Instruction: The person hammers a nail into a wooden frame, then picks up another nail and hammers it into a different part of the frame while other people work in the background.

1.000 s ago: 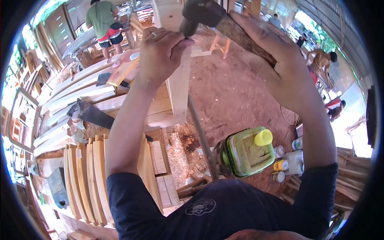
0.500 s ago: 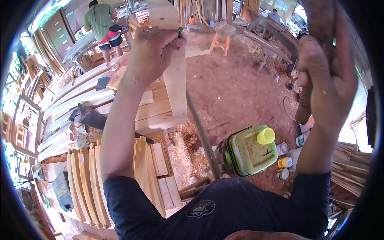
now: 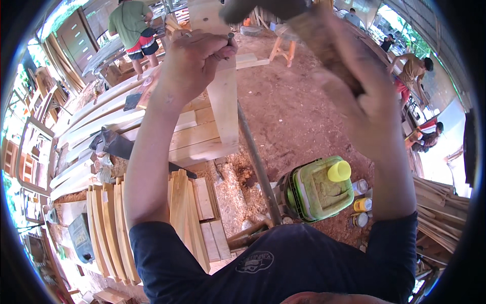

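Observation:
My left hand (image 3: pixel 188 66) is closed in a pinch on a nail (image 3: pixel 230 38), its head sticking up past the fingertips. Under that hand stretches a pale wooden board (image 3: pixel 224 106), with a dark hole or knot near its far end. My right hand (image 3: pixel 367 101), smeared by motion, is wrapped round the brown handle of a hammer (image 3: pixel 324 48). The dark hammer head (image 3: pixel 263 8) is at the top edge, up and to the right of the nail and apart from it. Whether the nail's point touches wood cannot be made out.
Planks (image 3: pixel 96 119) and curved wooden slats (image 3: pixel 109 233) lie at the left. A green container with a yellow cap (image 3: pixel 324 190) and several small tubs stand at lower right. A stool (image 3: pixel 282 50) is further off. People work at far left and right.
My right hand has swung the hammer leftward, bringing its head into view near the nail. The left hand keeps its pinch on the nail. More people show at the right.

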Available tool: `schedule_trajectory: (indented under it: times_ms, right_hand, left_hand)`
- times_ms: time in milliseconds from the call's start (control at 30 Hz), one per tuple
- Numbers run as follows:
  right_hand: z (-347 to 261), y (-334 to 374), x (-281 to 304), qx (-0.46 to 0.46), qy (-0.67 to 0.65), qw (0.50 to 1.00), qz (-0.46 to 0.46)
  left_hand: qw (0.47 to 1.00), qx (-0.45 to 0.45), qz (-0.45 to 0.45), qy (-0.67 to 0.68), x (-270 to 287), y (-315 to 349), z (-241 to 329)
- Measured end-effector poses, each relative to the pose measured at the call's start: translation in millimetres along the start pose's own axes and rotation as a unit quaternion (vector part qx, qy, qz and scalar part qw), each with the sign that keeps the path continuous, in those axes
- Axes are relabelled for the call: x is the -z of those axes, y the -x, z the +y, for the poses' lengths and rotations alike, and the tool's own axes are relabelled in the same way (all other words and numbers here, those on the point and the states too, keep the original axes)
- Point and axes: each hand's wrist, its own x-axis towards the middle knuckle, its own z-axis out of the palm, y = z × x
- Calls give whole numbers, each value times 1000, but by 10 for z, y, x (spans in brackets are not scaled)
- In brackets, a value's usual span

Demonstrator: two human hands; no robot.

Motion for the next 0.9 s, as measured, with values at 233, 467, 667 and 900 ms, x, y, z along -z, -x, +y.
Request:
schedule_trajectory:
  times_ms: [233, 467, 667, 900]
  right_hand:
    - [-133, -21, 453, -274, 52, 954, 107]
    - [271, 97, 390, -152, -179, 956, 177]
    - [-38, -7, 400, -140, -34, 987, 67]
    - [34, 6, 176, -59, 20, 997, -35]
  left_hand:
    - [997, -28, 6, -71, 60, 62, -3]
    - [999, -13, 10, -52, 58, 99, -27]
    - [998, -28, 9, -63, 5, 65, -50]
    - [998, -33, 14, -58, -15, 74, -48]
